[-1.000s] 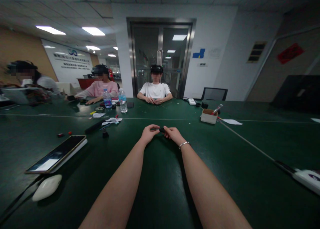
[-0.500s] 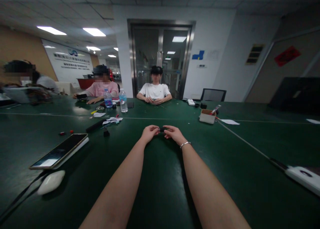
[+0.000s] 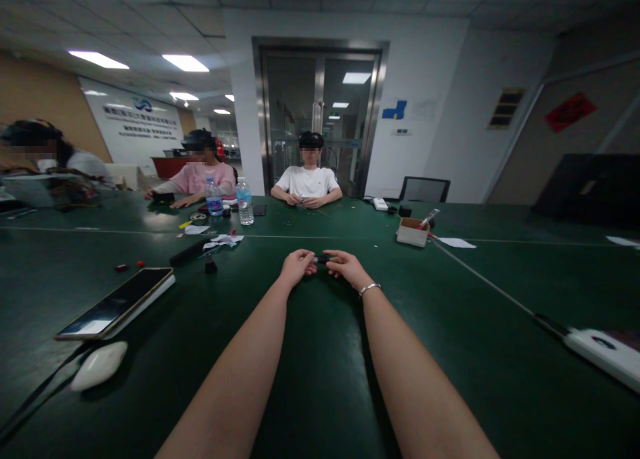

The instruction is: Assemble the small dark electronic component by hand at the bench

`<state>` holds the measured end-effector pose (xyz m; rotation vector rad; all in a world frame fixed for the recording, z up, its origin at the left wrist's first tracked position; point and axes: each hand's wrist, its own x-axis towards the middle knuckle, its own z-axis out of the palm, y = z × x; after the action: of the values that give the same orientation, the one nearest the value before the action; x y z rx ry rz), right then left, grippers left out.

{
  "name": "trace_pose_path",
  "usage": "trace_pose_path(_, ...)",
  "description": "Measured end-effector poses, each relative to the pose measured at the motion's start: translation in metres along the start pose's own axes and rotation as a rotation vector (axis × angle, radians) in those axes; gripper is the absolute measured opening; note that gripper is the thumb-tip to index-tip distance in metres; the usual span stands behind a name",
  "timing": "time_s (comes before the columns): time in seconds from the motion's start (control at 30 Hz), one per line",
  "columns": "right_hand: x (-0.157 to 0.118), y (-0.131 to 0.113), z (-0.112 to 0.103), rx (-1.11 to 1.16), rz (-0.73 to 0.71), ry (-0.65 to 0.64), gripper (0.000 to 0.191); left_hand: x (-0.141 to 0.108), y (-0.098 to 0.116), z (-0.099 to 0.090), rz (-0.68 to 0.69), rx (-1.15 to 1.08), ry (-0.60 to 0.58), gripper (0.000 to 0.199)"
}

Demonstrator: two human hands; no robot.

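Slightly shifted left hand [image 3: 297,268] and right hand [image 3: 347,268], grip around dark piece [image 3: 321,260]; slim item [image 3: 431,216] in box [image 3: 411,235].

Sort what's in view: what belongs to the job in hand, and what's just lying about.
In use:
- small dark object, between left hand and right hand

Apparently just lying about:
- phone
- rounded white object
- two plastic bottles
- small open box

The worktop [image 3: 320,352] looks smooth and semi-glossy. The phone [image 3: 117,303] has a glossy, glass-like screen. Smooth, shiny metal forms the bracelet [image 3: 370,289]; clear plastic, the water bottle [image 3: 245,202]. The mesh-backed chair [image 3: 425,190] looks matt.
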<state>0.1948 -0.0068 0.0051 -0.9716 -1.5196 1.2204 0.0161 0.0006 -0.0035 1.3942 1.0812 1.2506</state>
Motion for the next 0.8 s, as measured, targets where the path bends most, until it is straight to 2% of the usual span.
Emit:
trace_pose_path(0.17,0.001,0.000,-0.002,-0.032,0.008,-0.002,0.043,0.001,-0.001,0.000,-0.005,0.020,0.009,0.030)
trace_pose_path(0.37,0.002,-0.003,-0.002,-0.084,0.023,-0.007,0.039,0.000,0.005,-0.001,0.034,0.099,0.005,0.022)
trace_pose_path(0.8,0.001,-0.005,-0.004,-0.070,0.016,-0.045,0.041,0.001,0.011,-0.001,-0.043,0.128,0.028,0.024)
